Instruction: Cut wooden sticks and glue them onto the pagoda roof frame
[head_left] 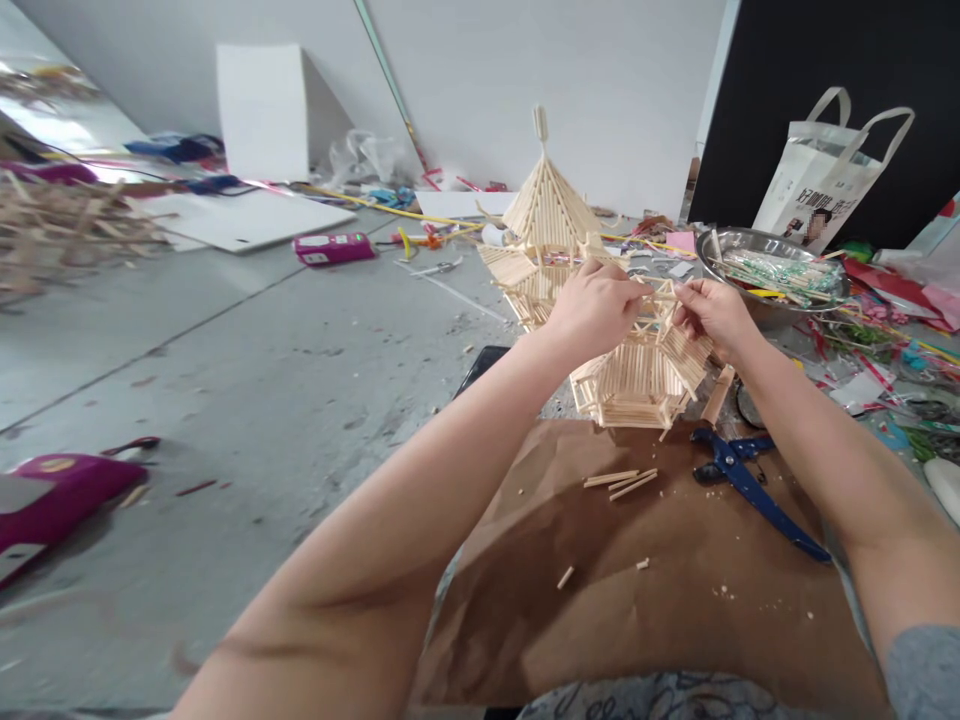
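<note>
A model built of thin wooden sticks stands at the far edge of a brown paper sheet, its tiers flaring outward. Behind it rises a pointed stick roof. My left hand is at the model's upper part, fingers bent together at its top. Close by on the right, my right hand pinches at the same upper frame; what lies between the fingertips is too small to make out. Several loose sticks lie on the paper, left of blue-handled cutters.
A metal bowl of sticks and wrappers stands at the right, before a white bag. Magenta tools or packs lie on the grey floor. Scraps clutter the right side. A dark flat object sits behind my left forearm.
</note>
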